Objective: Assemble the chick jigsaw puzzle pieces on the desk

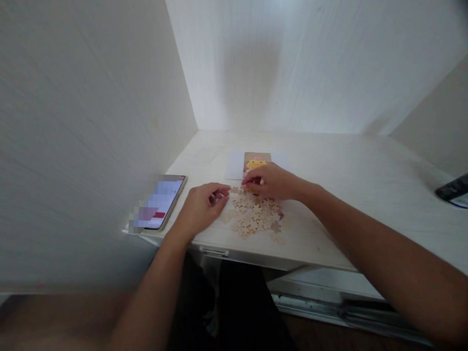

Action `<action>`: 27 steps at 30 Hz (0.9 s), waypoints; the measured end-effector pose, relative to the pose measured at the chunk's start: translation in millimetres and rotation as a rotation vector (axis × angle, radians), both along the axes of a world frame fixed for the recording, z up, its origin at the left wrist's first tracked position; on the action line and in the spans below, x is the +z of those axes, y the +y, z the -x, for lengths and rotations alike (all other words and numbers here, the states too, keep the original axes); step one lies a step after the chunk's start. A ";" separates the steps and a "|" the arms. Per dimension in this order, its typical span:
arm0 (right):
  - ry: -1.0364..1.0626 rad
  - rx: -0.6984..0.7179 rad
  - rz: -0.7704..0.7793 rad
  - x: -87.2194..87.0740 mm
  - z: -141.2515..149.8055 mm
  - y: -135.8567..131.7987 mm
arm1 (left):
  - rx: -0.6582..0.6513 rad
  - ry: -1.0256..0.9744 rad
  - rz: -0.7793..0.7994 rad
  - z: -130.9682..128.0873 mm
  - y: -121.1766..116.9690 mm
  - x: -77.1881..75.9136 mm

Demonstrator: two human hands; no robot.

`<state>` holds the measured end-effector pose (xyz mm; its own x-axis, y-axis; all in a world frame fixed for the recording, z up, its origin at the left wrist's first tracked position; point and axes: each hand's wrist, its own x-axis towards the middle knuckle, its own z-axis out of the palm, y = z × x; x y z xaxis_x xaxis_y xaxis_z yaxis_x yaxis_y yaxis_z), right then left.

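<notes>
A loose heap of small puzzle pieces (255,214), mostly pale side up, lies near the front edge of the white tabletop. My left hand (205,208) is at the heap's left edge, thumb and fingers bent together at a small puzzle piece (234,189) by the fingertips. Over the far side of the heap, my right hand (272,181) has its fingers curled in a pinch among the pieces; what is between them is partly hidden. Just behind it lies a picture card (256,157) with a yellow cartoon figure, partly covered by that hand.
To the left, a phone (166,204) with a lit screen lies beside the side wall (105,114). White paper (234,165) is under the card. A dark bottle-like object (459,189) lies at the far right. The white back wall (299,70) rises behind the tabletop (334,163).
</notes>
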<state>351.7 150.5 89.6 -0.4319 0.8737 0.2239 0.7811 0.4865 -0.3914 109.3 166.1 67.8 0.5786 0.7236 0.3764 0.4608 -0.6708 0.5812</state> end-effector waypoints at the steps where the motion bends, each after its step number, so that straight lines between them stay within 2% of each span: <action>1: -0.004 -0.015 -0.018 -0.8 -1.7 1.1 | 0.008 -0.012 0.003 0.0 -0.3 -0.4; 4: -0.020 -0.039 -0.003 -0.6 -7.3 2.5 | 0.021 -0.021 0.013 0.3 -1.1 -1.2; 8: -0.032 -0.002 0.019 3.9 -9.6 0.7 | 0.043 -0.011 0.023 1.4 -1.0 -1.9; 11: -0.025 0.031 0.014 7.3 -5.1 -3.3 | 0.056 0.004 0.014 1.8 -0.1 -1.9; 15: -0.055 0.107 0.084 8.5 4.3 -9.5 | 0.054 0.032 -0.042 0.5 1.0 -0.3; 22: -0.102 0.173 0.082 9.4 6.2 -11.7 | -0.178 0.011 -0.102 -5.4 -4.5 3.8; 27: -0.086 0.163 0.218 13.2 3.2 -14.1 | -0.235 0.020 -0.094 -6.8 -5.6 4.1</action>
<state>348.4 136.3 102.8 -0.5801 0.8145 -0.0053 0.7341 0.5200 -0.4367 116.1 160.5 71.9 0.7348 0.5304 0.4227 0.2965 -0.8117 0.5032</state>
